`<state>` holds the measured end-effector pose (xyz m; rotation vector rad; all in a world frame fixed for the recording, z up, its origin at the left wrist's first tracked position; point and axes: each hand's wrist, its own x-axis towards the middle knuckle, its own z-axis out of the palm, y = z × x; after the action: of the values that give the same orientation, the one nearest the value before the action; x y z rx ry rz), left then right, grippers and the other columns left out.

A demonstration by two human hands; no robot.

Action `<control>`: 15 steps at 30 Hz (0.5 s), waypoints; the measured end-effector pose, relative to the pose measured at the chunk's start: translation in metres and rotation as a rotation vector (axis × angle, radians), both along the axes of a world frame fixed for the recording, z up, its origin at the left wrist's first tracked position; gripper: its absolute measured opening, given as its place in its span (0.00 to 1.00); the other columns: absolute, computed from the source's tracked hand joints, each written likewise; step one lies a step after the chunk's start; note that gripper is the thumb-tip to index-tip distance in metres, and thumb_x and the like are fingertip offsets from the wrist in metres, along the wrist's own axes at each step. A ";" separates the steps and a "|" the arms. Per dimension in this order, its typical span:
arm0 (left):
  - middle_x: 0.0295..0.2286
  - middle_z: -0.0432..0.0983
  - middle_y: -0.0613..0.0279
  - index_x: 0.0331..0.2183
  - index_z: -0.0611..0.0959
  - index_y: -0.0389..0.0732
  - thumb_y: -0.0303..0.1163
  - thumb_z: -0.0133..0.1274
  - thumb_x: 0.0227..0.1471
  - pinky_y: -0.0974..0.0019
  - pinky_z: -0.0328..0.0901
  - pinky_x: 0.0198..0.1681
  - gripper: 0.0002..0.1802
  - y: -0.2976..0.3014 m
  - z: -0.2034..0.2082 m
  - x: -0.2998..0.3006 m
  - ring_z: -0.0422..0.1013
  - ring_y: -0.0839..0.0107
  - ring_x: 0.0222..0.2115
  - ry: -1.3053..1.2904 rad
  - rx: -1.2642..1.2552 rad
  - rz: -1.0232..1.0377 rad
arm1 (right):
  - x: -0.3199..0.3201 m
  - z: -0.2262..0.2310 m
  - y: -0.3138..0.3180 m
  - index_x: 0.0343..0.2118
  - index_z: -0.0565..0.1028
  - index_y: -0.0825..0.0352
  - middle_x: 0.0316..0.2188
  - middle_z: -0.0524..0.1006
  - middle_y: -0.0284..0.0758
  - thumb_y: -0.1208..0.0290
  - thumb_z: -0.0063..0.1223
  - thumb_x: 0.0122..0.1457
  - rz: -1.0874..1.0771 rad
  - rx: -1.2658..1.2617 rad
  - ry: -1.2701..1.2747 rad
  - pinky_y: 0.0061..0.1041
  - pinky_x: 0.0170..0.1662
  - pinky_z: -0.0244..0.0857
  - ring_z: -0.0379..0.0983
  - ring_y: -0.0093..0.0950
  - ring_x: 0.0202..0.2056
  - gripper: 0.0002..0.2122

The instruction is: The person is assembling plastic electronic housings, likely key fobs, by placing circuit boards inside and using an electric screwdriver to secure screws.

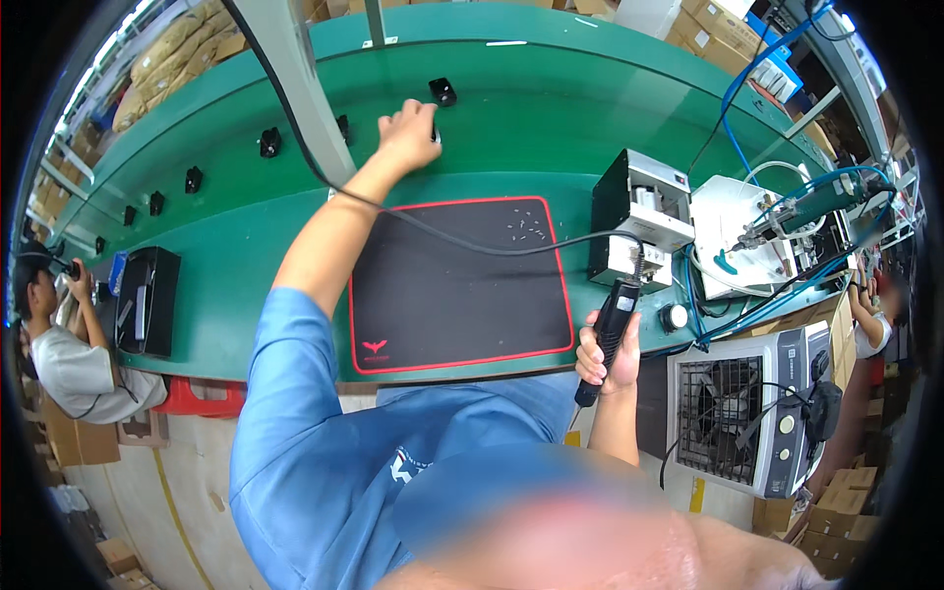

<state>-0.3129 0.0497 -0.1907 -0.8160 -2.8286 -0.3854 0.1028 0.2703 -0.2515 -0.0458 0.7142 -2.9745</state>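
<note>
Black electric screwdriver (612, 334) sits in the right hand (608, 356), fingers wrapped tight round the lower half of the body, down near the front edge of the green bench (551, 128) and just off the right edge of the mat. Its long axis runs steeply, leaning a bit right at the top; the cable end points up toward the grey box (634, 211) and the other end points down past the hand toward the person's lap. A black cable (472, 244) loops from that top end across the mat and away up left. Left hand (408, 136) is stretched way out over the green belt, palm down on a small black part (434, 131) that's mostly hidden under it, so I honestly can't tell if it's gripped or just touched. Another small black part (442, 91) lies just beyond, and more are strung along the belt to the left. Black mat with red edging (457, 285) has a little scatter of screws (527, 226) near its top right corner.
</note>
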 end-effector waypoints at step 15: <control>0.56 0.69 0.53 0.59 0.69 0.42 0.61 0.69 0.39 0.40 0.53 0.61 0.52 0.041 0.000 -0.091 0.63 0.56 0.60 0.055 -0.207 0.176 | 0.001 -0.012 0.005 0.53 0.68 0.69 0.21 0.66 0.34 0.31 0.30 0.64 0.133 -0.193 0.068 0.21 0.13 0.57 0.59 0.20 0.13 0.38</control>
<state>-0.4039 0.0911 -0.1905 -0.5935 -2.8919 -0.0450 0.1038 0.2751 -0.2633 -0.1992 0.4102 -2.9143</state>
